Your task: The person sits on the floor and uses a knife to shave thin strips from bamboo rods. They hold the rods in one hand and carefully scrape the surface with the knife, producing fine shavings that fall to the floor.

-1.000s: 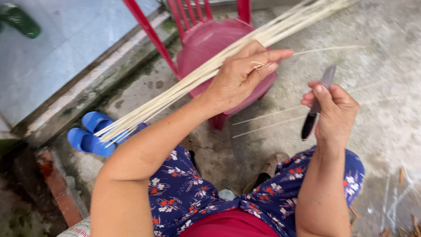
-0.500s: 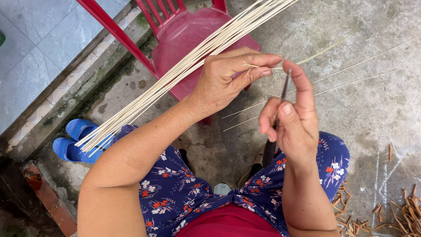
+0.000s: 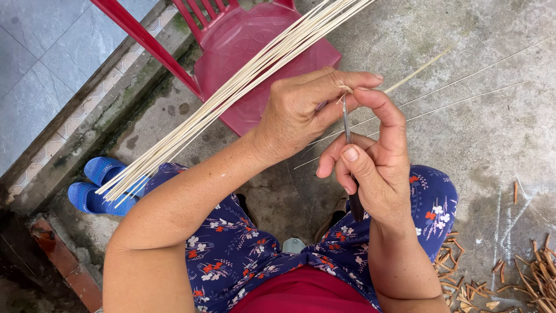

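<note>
My left hand (image 3: 301, 113) grips a long bundle of thin pale bamboo strips (image 3: 231, 95) that runs from lower left to upper right across a red plastic chair. Its fingertips pinch the end of one single strip (image 3: 417, 71). My right hand (image 3: 370, 168) holds a small dark-handled knife (image 3: 347, 124), blade up, with the tip at that pinched strip end. The right index finger touches the left fingertips there. Both hands are above my lap in blue flowered trousers.
A red plastic chair (image 3: 243, 46) stands just ahead. Blue sandals (image 3: 95, 185) lie at the left by a tiled step (image 3: 52, 64). Loose thin strips (image 3: 463, 98) lie on the concrete floor, and brown bamboo shavings (image 3: 521, 278) are scattered at the lower right.
My right hand came in from the right with the knife and met the left hand. The blade now stands at the pinched strip end. The view tilted a little downward.
</note>
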Action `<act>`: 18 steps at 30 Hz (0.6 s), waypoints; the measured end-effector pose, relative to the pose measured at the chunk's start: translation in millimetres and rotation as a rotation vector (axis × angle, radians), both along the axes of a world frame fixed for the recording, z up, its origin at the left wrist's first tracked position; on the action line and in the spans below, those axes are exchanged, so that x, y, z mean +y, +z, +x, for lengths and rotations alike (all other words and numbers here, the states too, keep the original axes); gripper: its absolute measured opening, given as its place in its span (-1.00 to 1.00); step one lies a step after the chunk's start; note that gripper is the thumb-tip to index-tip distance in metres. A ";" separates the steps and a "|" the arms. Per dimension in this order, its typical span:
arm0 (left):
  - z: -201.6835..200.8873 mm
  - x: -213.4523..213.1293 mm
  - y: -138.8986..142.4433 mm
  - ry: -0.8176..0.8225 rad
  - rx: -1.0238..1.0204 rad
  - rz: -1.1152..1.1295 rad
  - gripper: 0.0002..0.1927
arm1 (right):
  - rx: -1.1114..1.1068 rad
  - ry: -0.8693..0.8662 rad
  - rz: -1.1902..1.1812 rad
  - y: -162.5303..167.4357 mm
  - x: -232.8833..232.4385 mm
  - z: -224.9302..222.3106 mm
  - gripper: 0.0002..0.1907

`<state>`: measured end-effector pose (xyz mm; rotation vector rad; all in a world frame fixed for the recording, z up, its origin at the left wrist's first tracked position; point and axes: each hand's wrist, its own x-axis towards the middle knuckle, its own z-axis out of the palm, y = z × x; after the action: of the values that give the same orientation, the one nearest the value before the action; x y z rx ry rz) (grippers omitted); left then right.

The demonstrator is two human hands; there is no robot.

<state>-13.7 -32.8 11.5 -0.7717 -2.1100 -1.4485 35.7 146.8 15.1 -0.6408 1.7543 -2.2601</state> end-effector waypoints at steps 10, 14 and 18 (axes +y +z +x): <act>6.4 -0.2 1.4 -0.011 0.018 -0.055 -0.65 | 0.022 -0.010 -0.049 -2.9 2.8 -0.6 -0.47; 6.4 -0.2 0.9 -0.008 0.061 -0.061 -0.65 | 0.020 -0.004 -0.055 -4.3 3.9 -0.9 -0.48; 5.6 -0.8 1.2 0.005 0.079 -0.069 -0.66 | 0.010 0.011 -0.060 -3.9 4.2 -1.3 -0.48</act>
<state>-8.1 -33.6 12.7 -0.8354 -2.1096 -1.3274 34.4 151.0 11.2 -0.6724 1.6894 -2.3142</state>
